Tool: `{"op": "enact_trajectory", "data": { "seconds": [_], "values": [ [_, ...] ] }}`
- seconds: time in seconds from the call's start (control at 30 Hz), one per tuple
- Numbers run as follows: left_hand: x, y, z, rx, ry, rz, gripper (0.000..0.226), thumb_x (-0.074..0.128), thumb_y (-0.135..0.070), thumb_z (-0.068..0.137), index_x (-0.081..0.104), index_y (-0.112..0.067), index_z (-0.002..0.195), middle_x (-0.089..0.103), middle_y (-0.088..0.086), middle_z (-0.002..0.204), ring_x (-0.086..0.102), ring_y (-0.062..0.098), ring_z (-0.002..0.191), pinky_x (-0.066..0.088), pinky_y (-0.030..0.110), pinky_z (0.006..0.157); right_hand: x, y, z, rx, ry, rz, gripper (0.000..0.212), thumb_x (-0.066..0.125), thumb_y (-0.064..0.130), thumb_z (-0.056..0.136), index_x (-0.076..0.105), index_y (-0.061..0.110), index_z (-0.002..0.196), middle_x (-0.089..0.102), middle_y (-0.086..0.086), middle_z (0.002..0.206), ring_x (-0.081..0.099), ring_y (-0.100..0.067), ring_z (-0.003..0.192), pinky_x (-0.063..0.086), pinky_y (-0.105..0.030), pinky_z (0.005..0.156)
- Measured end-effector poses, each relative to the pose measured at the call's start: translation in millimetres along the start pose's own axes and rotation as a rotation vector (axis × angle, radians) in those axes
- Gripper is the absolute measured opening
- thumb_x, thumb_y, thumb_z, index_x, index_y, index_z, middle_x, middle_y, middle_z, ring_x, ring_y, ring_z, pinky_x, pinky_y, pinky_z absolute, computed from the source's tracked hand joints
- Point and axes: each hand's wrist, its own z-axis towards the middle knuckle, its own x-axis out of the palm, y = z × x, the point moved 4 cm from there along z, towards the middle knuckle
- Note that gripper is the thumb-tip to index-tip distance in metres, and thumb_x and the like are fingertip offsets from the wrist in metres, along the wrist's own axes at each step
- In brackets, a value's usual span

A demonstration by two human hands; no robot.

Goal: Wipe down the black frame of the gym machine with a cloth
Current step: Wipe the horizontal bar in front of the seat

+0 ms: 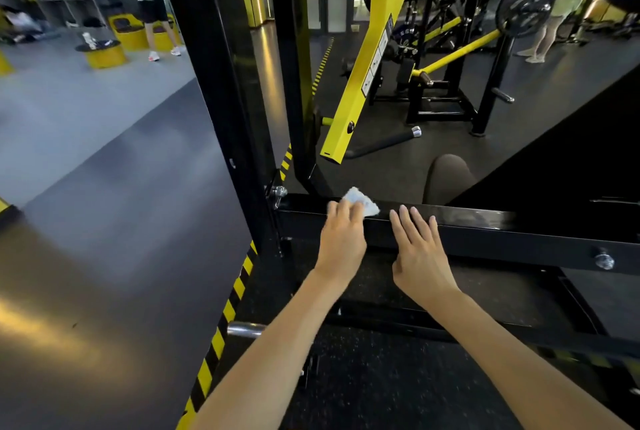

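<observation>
A horizontal black crossbar of the gym machine's frame runs across the middle, joined at its left end to a tall black upright. My left hand presses a small white cloth onto the top of the crossbar near that left end; the cloth sticks out beyond my fingertips. Just to the right, my right hand lies flat and empty on the crossbar, fingers spread.
A yellow lever arm slants down behind the crossbar. A chrome bolt sits at the corner joint, another bolt at the right. Yellow-black hazard tape edges the mat. Two people stand at the back, left and right.
</observation>
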Motion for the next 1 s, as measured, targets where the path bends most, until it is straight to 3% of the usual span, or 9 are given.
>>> {"op": "enact_trajectory", "data": {
  "seconds": [0.1, 0.23, 0.3, 0.43, 0.6, 0.73, 0.8, 0.93, 1.0],
  "values": [
    [-11.1, 42.8, 3.4, 0.007, -0.036, 0.063, 0.042, 0.040, 0.007, 0.078, 0.064, -0.003, 0.112, 0.060, 0.012, 0.098, 0.051, 0.027, 0.087, 0.049, 0.034, 0.077, 0.1, -1.5, -0.9, -0.011, 0.004, -0.001, 0.091, 0.079, 0.008, 0.058, 0.042, -0.003, 0.141, 0.045, -0.022, 0.143, 0.041, -0.041, 0.134, 0.030, -0.056, 0.109],
    [-14.3, 62.7, 3.3, -0.418, -0.150, 0.042, 0.025, 0.050, 0.004, 0.085, 0.062, 0.000, 0.106, 0.059, 0.015, 0.097, 0.049, 0.028, 0.085, 0.049, 0.035, 0.066, -0.4, 0.7, 0.4, -0.007, 0.030, -0.009, 0.096, 0.082, 0.009, 0.056, 0.040, -0.001, 0.143, 0.044, -0.021, 0.145, 0.039, -0.039, 0.136, 0.031, -0.055, 0.109],
    [0.7, 13.6, 8.4, -0.338, -0.126, 0.012, 0.028, 0.038, -0.004, 0.087, 0.062, -0.004, 0.100, 0.060, 0.013, 0.097, 0.049, 0.027, 0.083, 0.047, 0.035, 0.064, -0.5, -0.2, 0.6, -0.015, 0.036, -0.026, 0.100, 0.084, 0.008, 0.051, 0.043, 0.000, 0.142, 0.045, -0.021, 0.144, 0.042, -0.039, 0.134, 0.035, -0.055, 0.107],
    [14.9, -15.1, 9.0, 0.116, -0.003, 0.130, 0.026, 0.041, -0.005, 0.088, 0.062, -0.008, 0.104, 0.062, 0.007, 0.102, 0.053, 0.023, 0.085, 0.047, 0.032, 0.074, -1.4, -5.3, -0.1, -0.032, 0.032, -0.030, 0.101, 0.085, 0.006, 0.048, 0.045, 0.000, 0.140, 0.046, -0.020, 0.143, 0.042, -0.037, 0.134, 0.033, -0.053, 0.108],
    [-18.8, 65.4, 2.8, -0.423, -0.135, 0.106, 0.024, 0.050, -0.007, 0.091, 0.063, -0.003, 0.111, 0.062, 0.012, 0.105, 0.048, 0.025, 0.089, 0.044, 0.030, 0.072, -0.5, -2.1, -0.2, -0.014, 0.049, -0.025, 0.102, 0.083, 0.009, 0.054, 0.038, 0.002, 0.145, 0.043, -0.019, 0.146, 0.038, -0.037, 0.137, 0.030, -0.053, 0.110],
    [4.2, 8.0, -2.9, -0.099, -0.040, 0.142, 0.037, 0.035, -0.006, 0.090, 0.061, -0.002, 0.116, 0.062, 0.009, 0.104, 0.049, 0.023, 0.088, 0.046, 0.029, 0.076, -1.1, -3.2, -0.2, -0.029, 0.057, -0.033, 0.102, 0.083, 0.008, 0.054, 0.038, 0.001, 0.145, 0.041, -0.020, 0.147, 0.037, -0.037, 0.137, 0.028, -0.053, 0.111],
    [-3.8, 25.9, 0.3, 0.004, -0.017, 0.225, 0.036, 0.043, -0.002, 0.084, 0.061, -0.002, 0.115, 0.063, 0.008, 0.103, 0.051, 0.022, 0.085, 0.045, 0.028, 0.074, -0.6, -4.1, -0.4, -0.035, 0.062, -0.040, 0.101, 0.082, 0.007, 0.054, 0.038, 0.001, 0.145, 0.041, -0.020, 0.147, 0.037, -0.037, 0.137, 0.028, -0.052, 0.111],
    [-24.3, 69.5, -8.6, -0.250, -0.048, 0.269, 0.040, 0.054, -0.003, 0.083, 0.056, -0.002, 0.123, 0.060, 0.012, 0.122, 0.053, 0.026, 0.100, 0.048, 0.032, 0.081, 1.7, -5.2, -0.7, -0.041, 0.064, -0.036, 0.101, 0.081, 0.007, 0.055, 0.037, 0.001, 0.145, 0.041, -0.020, 0.148, 0.036, -0.038, 0.138, 0.030, -0.054, 0.111],
    [-15.5, 63.9, -19.3, -0.233, 0.033, 0.305, 0.048, 0.060, -0.003, 0.081, 0.053, 0.001, 0.128, 0.057, 0.015, 0.128, 0.053, 0.028, 0.106, 0.051, 0.036, 0.087, 3.5, -4.8, -0.8, -0.040, 0.063, -0.028, 0.102, 0.082, 0.007, 0.053, 0.037, 0.001, 0.145, 0.041, -0.020, 0.147, 0.036, -0.038, 0.137, 0.030, -0.054, 0.111]
  ]
}}
